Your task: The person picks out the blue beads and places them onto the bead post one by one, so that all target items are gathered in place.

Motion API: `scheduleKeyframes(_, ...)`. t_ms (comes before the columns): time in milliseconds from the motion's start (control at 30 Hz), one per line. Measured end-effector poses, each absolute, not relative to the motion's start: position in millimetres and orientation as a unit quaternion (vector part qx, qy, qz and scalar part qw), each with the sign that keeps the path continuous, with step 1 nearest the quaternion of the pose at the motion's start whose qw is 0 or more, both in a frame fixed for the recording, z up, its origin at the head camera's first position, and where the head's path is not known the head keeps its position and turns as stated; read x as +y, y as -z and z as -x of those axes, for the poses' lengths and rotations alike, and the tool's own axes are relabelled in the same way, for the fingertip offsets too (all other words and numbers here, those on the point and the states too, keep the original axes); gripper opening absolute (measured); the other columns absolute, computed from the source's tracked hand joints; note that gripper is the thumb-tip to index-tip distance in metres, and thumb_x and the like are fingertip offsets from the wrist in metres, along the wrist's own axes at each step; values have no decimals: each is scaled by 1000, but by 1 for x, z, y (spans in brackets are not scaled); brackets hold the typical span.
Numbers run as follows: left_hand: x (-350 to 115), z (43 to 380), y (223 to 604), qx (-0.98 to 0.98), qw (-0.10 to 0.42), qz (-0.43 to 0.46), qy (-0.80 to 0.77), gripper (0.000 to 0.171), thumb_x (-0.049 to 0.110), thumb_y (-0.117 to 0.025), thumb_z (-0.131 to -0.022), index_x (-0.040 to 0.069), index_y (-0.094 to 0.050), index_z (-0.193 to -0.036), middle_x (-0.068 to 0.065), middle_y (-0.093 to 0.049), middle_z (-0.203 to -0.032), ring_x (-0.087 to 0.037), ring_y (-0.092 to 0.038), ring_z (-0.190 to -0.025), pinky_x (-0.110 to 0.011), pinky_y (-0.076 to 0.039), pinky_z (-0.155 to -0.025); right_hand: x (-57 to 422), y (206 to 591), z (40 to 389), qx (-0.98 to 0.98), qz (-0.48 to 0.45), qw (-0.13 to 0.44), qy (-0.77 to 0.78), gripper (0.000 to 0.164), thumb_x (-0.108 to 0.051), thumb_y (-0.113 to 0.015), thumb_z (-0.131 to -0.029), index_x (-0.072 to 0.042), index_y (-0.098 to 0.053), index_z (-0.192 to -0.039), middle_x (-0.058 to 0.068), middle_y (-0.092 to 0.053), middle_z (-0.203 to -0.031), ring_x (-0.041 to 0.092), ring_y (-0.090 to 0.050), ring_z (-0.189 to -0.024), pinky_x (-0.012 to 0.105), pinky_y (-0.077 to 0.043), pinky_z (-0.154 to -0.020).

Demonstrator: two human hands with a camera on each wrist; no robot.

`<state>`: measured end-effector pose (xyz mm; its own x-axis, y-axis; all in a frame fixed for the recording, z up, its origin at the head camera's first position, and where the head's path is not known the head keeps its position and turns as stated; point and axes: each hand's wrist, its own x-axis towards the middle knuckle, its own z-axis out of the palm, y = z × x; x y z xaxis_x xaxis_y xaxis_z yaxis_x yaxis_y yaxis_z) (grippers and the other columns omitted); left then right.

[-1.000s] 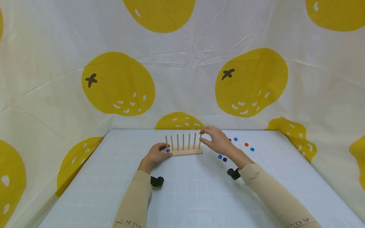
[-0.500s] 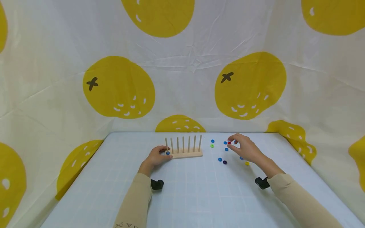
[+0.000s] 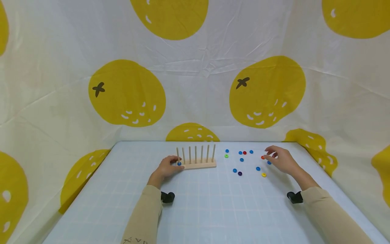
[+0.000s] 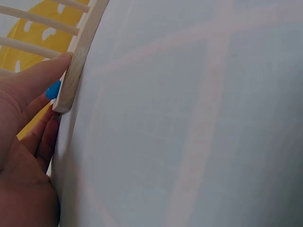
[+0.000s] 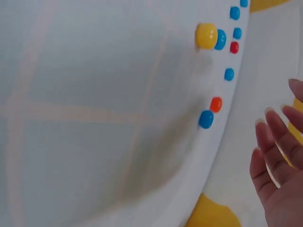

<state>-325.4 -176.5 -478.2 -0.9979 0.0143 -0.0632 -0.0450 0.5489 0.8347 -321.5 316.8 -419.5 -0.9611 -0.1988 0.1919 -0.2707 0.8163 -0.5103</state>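
My left hand (image 3: pixel 165 167) holds the left end of a wooden peg rack (image 3: pixel 199 165), thumb along the front of its base and fingers behind. Several upright pegs rise from the base. A blue bead (image 3: pixel 179 163) sits low on the leftmost peg; in the left wrist view this blue bead (image 4: pixel 53 90) shows between thumb and fingers. My right hand (image 3: pixel 282 160) hovers at the right, fingers apart and slightly bent, its fingertips near an orange bead (image 3: pixel 262 157). The right wrist view shows nothing in the fingers and the orange bead (image 5: pixel 216 104) on the table, beside a blue bead (image 5: pixel 206 119).
Loose beads lie right of the rack: several blue ones, a green bead (image 3: pixel 226 156), a red bead (image 3: pixel 244 153), a dark bead (image 3: pixel 240 173) and a yellow bead (image 3: pixel 264 175). A fruit-print curtain (image 3: pixel 198 88) hangs behind the pale table (image 3: pixel 213 210).
My right hand has moved from the rack's rightmost peg, past the red bead, out right to the orange bead. The left hand stays on the rack. The head view has tilted slightly upward.
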Motion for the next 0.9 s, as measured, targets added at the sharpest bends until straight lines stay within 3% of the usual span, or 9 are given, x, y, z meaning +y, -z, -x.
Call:
scheduleKeyframes(300, -174, 327, 479, 878, 34, 17, -477, 43, 23, -83, -87, 13, -69, -127, -14, -58, -137, -33, -47, -130, -56, -33, -116, 342, 437, 333, -958, -36, 9, -284, 41, -23, -65, -101, 6, -58, -128, 23, -62, -112, 36, -56, -98, 46, -54, -85)
scheduleKeyframes(633, -175, 327, 480, 878, 29, 11, -479, 43, 22, -83, -87, 11, -69, -126, -15, -58, -138, -35, -48, -131, -56, -33, -116, 355, 446, 340, -943, 13, -69, -326, 46, -23, -67, -99, 7, -54, -131, 22, -62, -110, 28, -58, -89, 33, -52, -77)
scheduleKeyframes(900, -175, 326, 479, 879, 27, 8, -476, 43, 22, -83, -87, 11, -69, -126, -15, -59, -135, -34, -49, -129, -55, -35, -115, 349, 448, 342, -944, 20, -79, -320, 41, -25, -69, -97, 5, -60, -125, 24, -61, -112, 33, -55, -95, 41, -52, -83)
